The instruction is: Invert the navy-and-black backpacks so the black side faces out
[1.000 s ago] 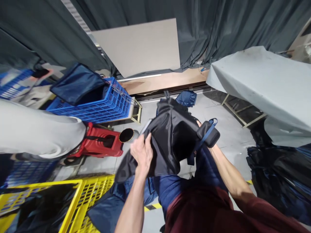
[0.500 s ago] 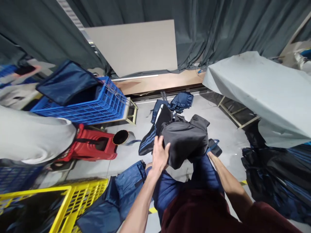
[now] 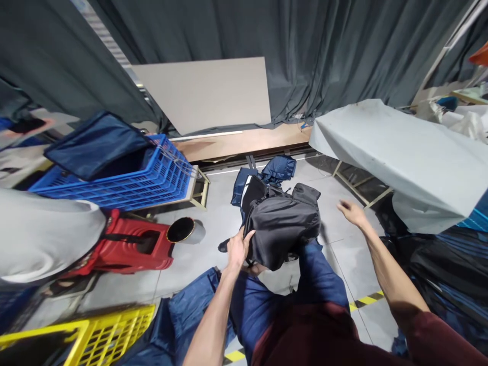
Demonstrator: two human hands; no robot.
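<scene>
Left hand [image 3: 237, 249]: you clamp it on the near left edge of the bag, thumb laid over the fabric, fingers pressed into the folds.
Black bag [image 3: 284, 226]: bunched and crumpled, it rests on your blue-trousered knees, touching that hand and lying just to its right.
Right hand [image 3: 351, 212]: empty and raised, fingers loosely apart, out to the right of the bag and clear of it.
Blue fabric pieces [image 3: 280, 168]: heaped on the floor just beyond the bag, farther from you than either hand.
Red plastic stool [image 3: 131, 244]: on the floor well left of your gripping hand, with a blue crate [image 3: 125, 173] beyond it.
Yellow crate [image 3: 102, 333]: low and left of your gripping forearm, close to you.
Cloth-covered table [image 3: 400, 147]: right of and beyond your free hand.
</scene>
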